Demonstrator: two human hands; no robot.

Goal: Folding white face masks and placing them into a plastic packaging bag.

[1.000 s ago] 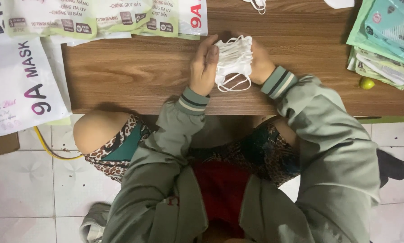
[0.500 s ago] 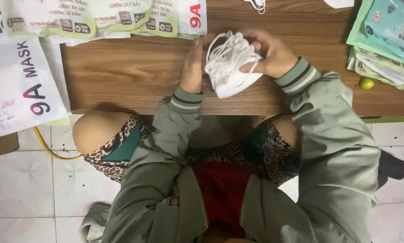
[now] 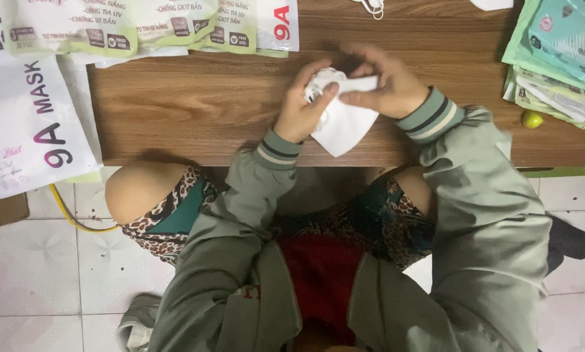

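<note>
The table [image 3: 194,104] is brown wood with a smooth, faintly satin grain. The white masks [image 3: 342,124] look like soft matt non-woven cloth. The white and green packets [image 3: 35,117] are glossy plastic film. The jacket sleeves [image 3: 494,215] are matt green cloth with ribbed knit cuffs

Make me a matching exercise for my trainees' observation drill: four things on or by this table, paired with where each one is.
Things:
1. white masks
2. lime-green ball
3. teal packets
4. yellow cable

Places:
a. on the floor, under the table's left end
b. between both hands
c. stacked at the table's right end
d. at the table's front edge, below the packets

Pairs: 1-b, 2-d, 3-c, 4-a
</note>
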